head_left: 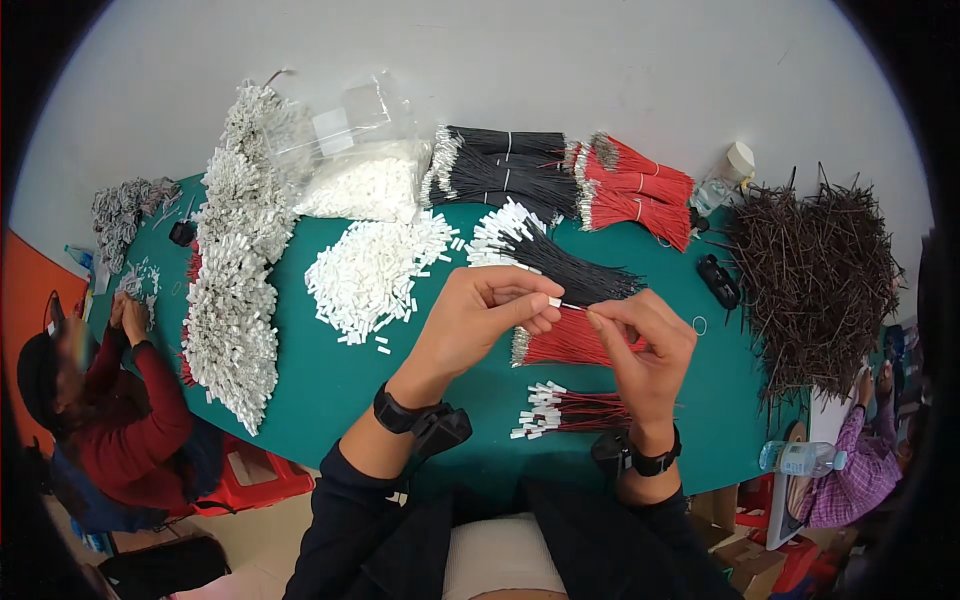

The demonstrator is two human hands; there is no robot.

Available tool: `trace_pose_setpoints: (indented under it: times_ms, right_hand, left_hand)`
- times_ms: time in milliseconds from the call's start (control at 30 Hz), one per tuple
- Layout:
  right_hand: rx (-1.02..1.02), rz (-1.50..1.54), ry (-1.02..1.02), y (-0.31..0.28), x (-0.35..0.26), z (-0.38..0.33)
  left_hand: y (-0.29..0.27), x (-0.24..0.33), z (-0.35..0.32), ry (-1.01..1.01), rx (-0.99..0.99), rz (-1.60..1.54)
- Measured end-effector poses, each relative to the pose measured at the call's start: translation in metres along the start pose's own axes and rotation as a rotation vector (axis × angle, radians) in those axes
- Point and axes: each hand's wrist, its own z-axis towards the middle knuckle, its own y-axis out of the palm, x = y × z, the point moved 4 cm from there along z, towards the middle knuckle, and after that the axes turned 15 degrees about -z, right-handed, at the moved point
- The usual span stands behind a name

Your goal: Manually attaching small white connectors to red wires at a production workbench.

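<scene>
At the far left a co-worker in a dark red sleeve [160, 405] bends over small pale pieces [145, 277] at the edge of the green worktop [440, 375]. To the right of that runs a long mound of white-tipped wires [235, 300], then a clear plastic bag [365, 185] of white pieces, its pale label [332, 131] too small for me to read, with loose white sleeves [370, 270] heaped on its near side. Green surface stretches from that heap to the near edge, which curves around me. My left grip [480, 312] comes in bent at the wrist strap, fingers curled, thumb and fingertips clamped on a white connector [555, 302] over the middle of the worktop. Black wire bundles [505, 165] lie beyond it, white-tipped dark red wires [570, 410] nearer me. A thin wire [573, 306] spans rightward to my right grip [648, 345], whose thumb and forefinger are pinched together on it. Red bundles [640, 185] lie farther off. Rightmost, a tangled dark brown heap [810, 285] fills the worktop's far right, and a clear bottle [803, 458] lies at the edge, near a person in a checked purple sleeve [860, 470].
</scene>
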Motion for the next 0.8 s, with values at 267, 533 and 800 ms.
trace_pose_setpoints:
  times_ms: [267,533,800]
  right_hand:
    - [0.024,-0.004,-0.011,0.0017,0.0042,-0.0015]
    - [0.034,-0.040,-0.039,0.0027,0.0027,-0.0010]
    - [0.048,-0.085,-0.075,-0.0002,0.0018,0.0013]
  left_hand:
    - [-0.0013,0.0008,-0.0033,0.028,0.054,0.044]
    - [-0.0008,-0.0003,-0.0020,0.070,0.074,0.034]
    - [-0.0009,-0.0018,-0.0030,0.045,0.092,0.071]
